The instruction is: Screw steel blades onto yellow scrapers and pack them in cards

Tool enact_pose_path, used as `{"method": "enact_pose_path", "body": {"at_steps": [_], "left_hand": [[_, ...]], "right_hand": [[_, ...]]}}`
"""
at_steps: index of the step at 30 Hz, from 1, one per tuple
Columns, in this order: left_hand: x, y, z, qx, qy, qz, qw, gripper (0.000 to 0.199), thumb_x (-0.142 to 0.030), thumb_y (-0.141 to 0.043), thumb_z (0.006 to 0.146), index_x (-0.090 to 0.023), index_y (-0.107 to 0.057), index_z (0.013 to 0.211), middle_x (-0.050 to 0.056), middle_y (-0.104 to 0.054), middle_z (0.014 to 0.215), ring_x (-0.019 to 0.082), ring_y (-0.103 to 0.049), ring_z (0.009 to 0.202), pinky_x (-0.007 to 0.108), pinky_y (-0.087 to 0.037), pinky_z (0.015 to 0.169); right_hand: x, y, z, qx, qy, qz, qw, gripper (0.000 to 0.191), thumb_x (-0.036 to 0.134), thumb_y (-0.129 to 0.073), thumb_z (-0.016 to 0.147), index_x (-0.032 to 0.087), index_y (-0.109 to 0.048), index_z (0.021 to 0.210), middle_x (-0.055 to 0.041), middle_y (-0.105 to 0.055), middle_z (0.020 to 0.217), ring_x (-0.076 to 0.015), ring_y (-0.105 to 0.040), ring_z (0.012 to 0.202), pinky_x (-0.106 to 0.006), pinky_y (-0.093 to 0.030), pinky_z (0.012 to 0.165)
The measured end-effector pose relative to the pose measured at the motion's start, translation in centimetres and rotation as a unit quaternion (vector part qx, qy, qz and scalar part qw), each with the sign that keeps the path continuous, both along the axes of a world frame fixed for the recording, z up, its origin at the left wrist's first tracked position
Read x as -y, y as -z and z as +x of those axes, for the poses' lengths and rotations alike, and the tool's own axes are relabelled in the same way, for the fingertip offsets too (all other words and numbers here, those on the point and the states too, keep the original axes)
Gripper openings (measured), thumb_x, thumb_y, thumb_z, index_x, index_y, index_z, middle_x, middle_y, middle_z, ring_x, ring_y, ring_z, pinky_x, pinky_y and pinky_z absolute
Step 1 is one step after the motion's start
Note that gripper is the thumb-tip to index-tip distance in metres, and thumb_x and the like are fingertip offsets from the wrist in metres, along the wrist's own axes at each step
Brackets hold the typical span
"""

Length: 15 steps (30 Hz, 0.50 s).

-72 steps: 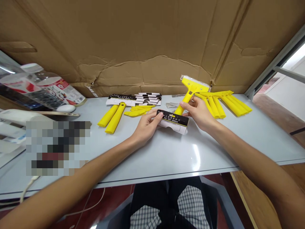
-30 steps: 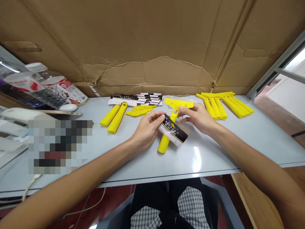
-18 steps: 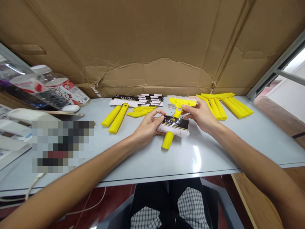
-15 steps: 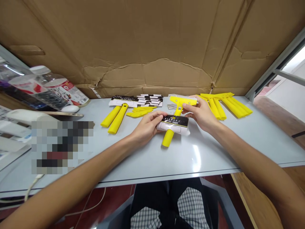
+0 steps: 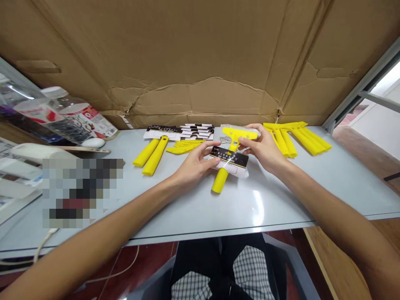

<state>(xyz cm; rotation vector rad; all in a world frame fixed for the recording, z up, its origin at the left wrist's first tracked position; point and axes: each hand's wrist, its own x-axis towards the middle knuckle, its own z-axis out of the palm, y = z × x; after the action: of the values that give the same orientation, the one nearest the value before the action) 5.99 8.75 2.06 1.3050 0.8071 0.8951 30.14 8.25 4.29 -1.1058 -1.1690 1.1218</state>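
A yellow scraper (image 5: 220, 181) lies tilted above the middle of the table, its wide head toward the back. Around its handle sits a black and white printed card (image 5: 233, 161), with the handle's round end sticking out below. My left hand (image 5: 200, 161) pinches the card's left edge between thumb and fingers. My right hand (image 5: 262, 146) grips the scraper by its head, thumb on the neck. Clear plastic shows at the head and by the card's right edge.
Yellow handles (image 5: 155, 156) and folded cards (image 5: 196, 131) lie behind on the left, beside flat yellow pieces (image 5: 184, 146). More yellow scraper parts (image 5: 298, 137) rest at the right. Bottles (image 5: 84, 116) stand back left, before a cardboard wall (image 5: 200, 50).
The card has turned a little and its printed face shows more. My left fingers have opened slightly and shifted on its left edge. My right hand has hardly moved.
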Motion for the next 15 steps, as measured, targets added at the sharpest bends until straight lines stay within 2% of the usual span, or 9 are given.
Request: {"method": "enact_pose_path", "body": {"at_steps": [2, 6, 11, 15], "left_hand": [[-0.14, 0.18, 0.07, 0.002, -0.024, 0.021, 0.999, 0.048, -0.028, -0.086, 0.09, -0.022, -0.066, 0.134, 0.013, -0.07, 0.137, 0.026, -0.078, 0.105, 0.042, -0.067, 0.091], [-0.49, 0.51, 0.17, 0.013, -0.097, 0.047, 0.994, 0.045, -0.026, -0.086, 0.087, -0.021, -0.068, 0.128, 0.012, -0.07, 0.136, 0.026, -0.074, 0.112, 0.038, -0.067, 0.089], [-0.57, 0.5, 0.34, 0.034, -0.144, 0.043, 0.988, 0.044, -0.023, -0.085, 0.088, -0.023, -0.068, 0.129, 0.012, -0.07, 0.142, 0.022, -0.074, 0.106, 0.031, -0.066, 0.079], [-0.6, 0.33, 0.44, 0.05, -0.179, 0.044, 0.982, 0.043, -0.02, -0.085, 0.086, -0.023, -0.07, 0.126, 0.011, -0.071, 0.137, 0.021, -0.074, 0.104, 0.028, -0.065, 0.075]], "right_hand": [[0.02, 0.24, -0.04, 0.021, 0.005, 0.021, 1.0, 0.061, 0.04, -0.096, 0.073, 0.03, -0.056, 0.119, 0.0016, -0.077, 0.091, -0.0209, -0.076, 0.081, -0.035, -0.062, 0.07], [0.02, 0.5, -0.17, 0.069, -0.022, 0.046, 0.996, 0.04, 0.047, -0.086, 0.086, 0.029, -0.064, 0.116, 0.0003, -0.074, 0.087, -0.0219, -0.075, 0.084, -0.036, -0.062, 0.07], [-0.13, 0.96, -0.36, 0.075, -0.046, 0.051, 0.995, 0.023, 0.045, -0.077, 0.094, 0.024, -0.077, 0.104, -0.0062, -0.079, 0.111, -0.0195, -0.073, 0.096, -0.03, -0.06, 0.069], [0.08, 1.08, -0.52, 0.062, -0.076, 0.032, 0.995, 0.023, 0.043, -0.075, 0.096, 0.022, -0.079, 0.103, -0.0077, -0.079, 0.116, -0.0193, -0.072, 0.096, -0.03, -0.062, 0.07]]}}
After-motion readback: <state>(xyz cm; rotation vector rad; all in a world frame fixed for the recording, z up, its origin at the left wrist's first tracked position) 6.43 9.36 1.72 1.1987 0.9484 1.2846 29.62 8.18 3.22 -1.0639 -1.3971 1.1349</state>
